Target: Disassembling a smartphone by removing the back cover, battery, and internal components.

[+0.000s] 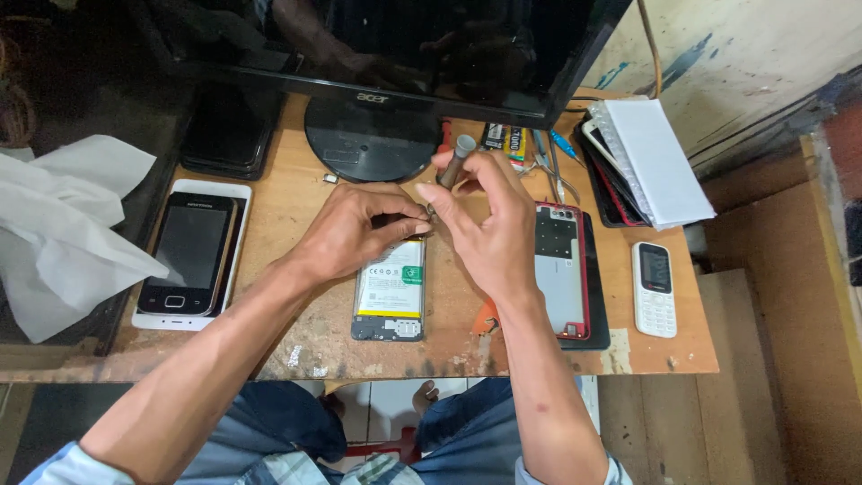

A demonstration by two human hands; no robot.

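Right hand [489, 229] closed around a grey screwdriver [456, 160], tip pointing down toward the top edge of an opened phone [391, 292] lying flat mid-counter [296, 193], battery showing. Left hand [355, 229] pinched shut at that same top edge, pressing on the phone. Just right: a red-rimmed back cover [564, 269]. Farther right: a white keypad phone [655, 289]. At left: a black phone [189, 256] on a white tray.

Viewpoint: head-worn camera above the left hand [350, 229] and right hand [489, 224].
Direction: faces steeply down and forward; monitor [404, 45] lies beyond the hands, the person's knees below them.
Nearness: close, at arm's reach.
Shared views: single view only.
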